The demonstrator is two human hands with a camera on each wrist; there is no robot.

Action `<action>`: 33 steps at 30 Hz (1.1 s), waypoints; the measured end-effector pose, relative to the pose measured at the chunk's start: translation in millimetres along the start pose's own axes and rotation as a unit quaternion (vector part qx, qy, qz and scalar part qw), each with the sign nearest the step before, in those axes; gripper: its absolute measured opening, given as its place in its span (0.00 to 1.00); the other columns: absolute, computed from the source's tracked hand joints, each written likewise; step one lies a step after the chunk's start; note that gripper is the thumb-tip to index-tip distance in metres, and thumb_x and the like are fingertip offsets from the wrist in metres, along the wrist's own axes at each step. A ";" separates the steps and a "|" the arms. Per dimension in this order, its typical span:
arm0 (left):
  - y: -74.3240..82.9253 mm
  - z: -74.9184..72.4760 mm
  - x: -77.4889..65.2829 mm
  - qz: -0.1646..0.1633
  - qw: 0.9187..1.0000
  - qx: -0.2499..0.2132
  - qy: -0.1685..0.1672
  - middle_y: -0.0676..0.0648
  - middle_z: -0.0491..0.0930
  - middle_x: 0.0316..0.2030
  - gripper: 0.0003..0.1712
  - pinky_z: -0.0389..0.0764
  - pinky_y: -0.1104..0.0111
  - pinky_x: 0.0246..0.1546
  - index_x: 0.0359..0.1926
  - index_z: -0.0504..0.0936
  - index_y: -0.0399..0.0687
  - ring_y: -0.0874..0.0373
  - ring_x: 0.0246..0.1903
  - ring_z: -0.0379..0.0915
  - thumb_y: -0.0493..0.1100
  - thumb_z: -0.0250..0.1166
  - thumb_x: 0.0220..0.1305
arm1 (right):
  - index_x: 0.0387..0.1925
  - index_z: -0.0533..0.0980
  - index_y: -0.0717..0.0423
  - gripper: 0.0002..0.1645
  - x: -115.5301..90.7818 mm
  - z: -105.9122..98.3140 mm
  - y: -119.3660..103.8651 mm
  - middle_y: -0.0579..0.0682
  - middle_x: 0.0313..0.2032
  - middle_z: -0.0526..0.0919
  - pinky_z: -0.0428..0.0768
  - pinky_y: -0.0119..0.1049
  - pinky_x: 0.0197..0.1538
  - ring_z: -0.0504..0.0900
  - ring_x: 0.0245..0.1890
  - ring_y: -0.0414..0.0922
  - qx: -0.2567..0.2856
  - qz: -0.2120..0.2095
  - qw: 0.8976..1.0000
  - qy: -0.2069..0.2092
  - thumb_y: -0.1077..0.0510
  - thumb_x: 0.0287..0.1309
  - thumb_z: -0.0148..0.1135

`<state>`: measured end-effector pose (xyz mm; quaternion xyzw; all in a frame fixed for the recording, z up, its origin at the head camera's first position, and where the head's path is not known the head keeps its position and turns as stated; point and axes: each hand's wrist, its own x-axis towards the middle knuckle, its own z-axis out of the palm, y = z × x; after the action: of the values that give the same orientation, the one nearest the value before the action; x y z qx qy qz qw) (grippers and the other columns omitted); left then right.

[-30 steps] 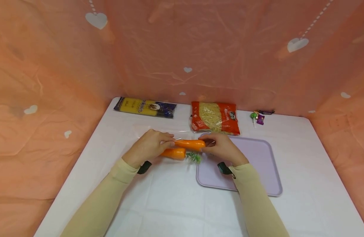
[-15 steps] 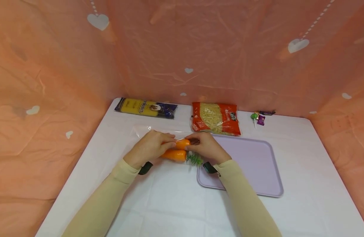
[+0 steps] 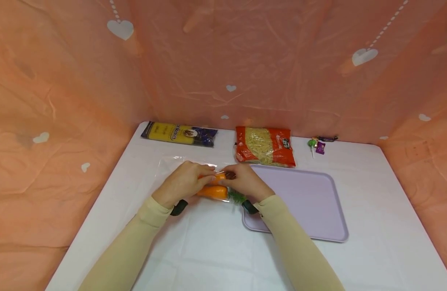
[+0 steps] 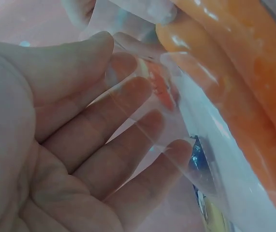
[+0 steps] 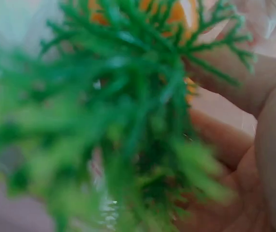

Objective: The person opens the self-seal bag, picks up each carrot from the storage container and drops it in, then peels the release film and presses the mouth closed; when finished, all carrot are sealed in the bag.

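Lying just left of a lilac tray (image 3: 299,202), the nearer of 2 orange carrots (image 3: 213,192) shows partly within a clear bag (image 3: 171,164). Beyond it, the right hand (image 3: 246,181) grips the farther carrot (image 3: 219,177) while the left hand (image 3: 184,182) pinches the bag. Farther back lie a red packet (image 3: 263,146), a yellow-and-blue packet (image 3: 179,133) and sweets (image 3: 320,148).

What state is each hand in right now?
Left hand: pinching the clear plastic bag.
Right hand: holding the farther glossy, tapered orange carrot near its thick end.
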<state>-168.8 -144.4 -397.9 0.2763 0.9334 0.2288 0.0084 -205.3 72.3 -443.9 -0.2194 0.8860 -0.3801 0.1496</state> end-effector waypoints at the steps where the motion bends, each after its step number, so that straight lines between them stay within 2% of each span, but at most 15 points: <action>1: 0.1 0.2 0.2 0.002 1.000 0.001 0.001 0.48 0.87 0.53 0.14 0.82 0.55 0.59 0.52 0.89 0.51 0.50 0.55 0.83 0.48 0.66 0.69 | 0.52 0.84 0.48 0.22 -1.8 -0.5 -0.7 0.43 0.42 0.88 0.84 0.37 0.52 0.83 0.41 0.40 -0.006 0.005 1.000 0.001 0.44 0.60 0.71; 5: -0.7 1.7 0.7 0.006 1.000 0.009 0.003 0.47 0.86 0.53 0.15 0.82 0.54 0.59 0.52 0.89 0.51 0.49 0.54 0.84 0.49 0.66 0.69 | 0.57 0.82 0.47 0.25 -16.2 -5.2 -5.5 0.43 0.50 0.86 0.82 0.44 0.60 0.83 0.50 0.42 -0.030 0.023 0.999 0.031 0.42 0.61 0.69; 9: -1.4 1.5 1.5 -0.005 1.000 0.011 0.002 0.48 0.86 0.54 0.15 0.80 0.54 0.60 0.53 0.88 0.52 0.49 0.56 0.83 0.50 0.66 0.69 | 0.56 0.82 0.50 0.24 -41.8 -9.7 -12.9 0.44 0.54 0.85 0.82 0.48 0.61 0.83 0.54 0.45 -0.027 0.009 0.993 0.114 0.45 0.62 0.69; 12: -2.1 0.9 2.3 -0.015 1.000 0.013 0.000 0.49 0.86 0.54 0.15 0.80 0.53 0.61 0.53 0.88 0.53 0.49 0.56 0.82 0.50 0.67 0.69 | 0.52 0.83 0.50 0.19 -64.7 -7.1 -19.5 0.43 0.49 0.85 0.84 0.46 0.56 0.84 0.50 0.44 -0.008 -0.007 0.985 0.172 0.48 0.63 0.69; 14: -3.3 1.0 2.8 -0.017 1.000 0.016 -0.001 0.49 0.86 0.53 0.16 0.80 0.53 0.61 0.53 0.88 0.52 0.48 0.56 0.82 0.50 0.67 0.69 | 0.49 0.85 0.49 0.14 -77.9 -2.0 -24.7 0.41 0.43 0.86 0.85 0.41 0.51 0.84 0.44 0.41 0.020 -0.006 0.984 0.180 0.50 0.63 0.68; 16: -4.7 1.1 2.8 -0.021 1.000 0.019 -0.003 0.49 0.86 0.53 0.16 0.79 0.53 0.62 0.53 0.88 0.53 0.48 0.56 0.82 0.50 0.67 0.68 | 0.46 0.86 0.48 0.11 -88.1 5.3 -29.8 0.41 0.38 0.87 0.86 0.38 0.44 0.84 0.38 0.40 0.061 0.002 0.987 0.149 0.51 0.63 0.68; 18: -6.1 1.1 2.8 -0.027 1.000 0.015 -0.004 0.49 0.86 0.54 0.15 0.79 0.54 0.62 0.52 0.89 0.54 0.49 0.56 0.82 0.51 0.67 0.69 | 0.43 0.86 0.47 0.09 -93.9 14.5 -33.5 0.41 0.35 0.88 0.85 0.34 0.39 0.85 0.34 0.39 0.102 0.010 0.990 0.094 0.51 0.63 0.68; 21: -7.6 1.4 2.8 -0.030 1.000 0.002 0.001 0.49 0.86 0.53 0.14 0.79 0.54 0.62 0.51 0.89 0.53 0.49 0.56 0.82 0.50 0.67 0.68 | 0.42 0.87 0.47 0.11 -97.2 30.3 -34.3 0.43 0.33 0.90 0.84 0.32 0.35 0.86 0.31 0.41 0.137 0.023 0.990 0.002 0.47 0.64 0.67; 24: -8.4 2.5 3.0 -0.035 0.999 -0.013 0.002 0.48 0.86 0.54 0.14 0.79 0.53 0.62 0.51 0.89 0.53 0.48 0.57 0.82 0.50 0.67 0.68 | 0.42 0.87 0.47 0.14 -96.5 44.3 -32.1 0.44 0.32 0.90 0.83 0.30 0.37 0.87 0.32 0.41 0.147 0.028 0.987 -0.057 0.44 0.66 0.65; 27: -8.7 4.1 3.2 -0.046 0.999 -0.019 -0.005 0.47 0.85 0.55 0.15 0.78 0.52 0.63 0.51 0.89 0.54 0.48 0.58 0.81 0.51 0.67 0.69 | 0.43 0.87 0.48 0.17 -94.1 52.9 -31.4 0.45 0.33 0.90 0.84 0.31 0.39 0.88 0.33 0.41 0.168 0.050 0.982 -0.077 0.42 0.67 0.63; 30: -9.1 5.7 4.2 -0.049 0.998 -0.020 -0.016 0.47 0.85 0.55 0.15 0.78 0.52 0.63 0.51 0.89 0.54 0.48 0.59 0.81 0.52 0.66 0.69 | 0.42 0.88 0.52 0.22 -90.6 56.2 -32.5 0.48 0.35 0.90 0.87 0.34 0.40 0.89 0.35 0.43 0.208 0.081 0.972 -0.070 0.40 0.67 0.61; 33: -9.0 6.6 7.7 -0.034 0.999 -0.018 -0.028 0.46 0.85 0.54 0.16 0.79 0.52 0.62 0.51 0.89 0.53 0.48 0.57 0.82 0.52 0.66 0.69 | 0.43 0.87 0.57 0.27 -88.0 56.3 -33.7 0.51 0.38 0.90 0.88 0.37 0.42 0.90 0.37 0.46 0.251 0.111 0.960 -0.053 0.38 0.69 0.59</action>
<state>-179.0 -144.3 -406.9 0.2506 0.9375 0.2371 0.0467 -96.1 61.6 -447.9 -0.0952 0.7718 -0.5589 0.2878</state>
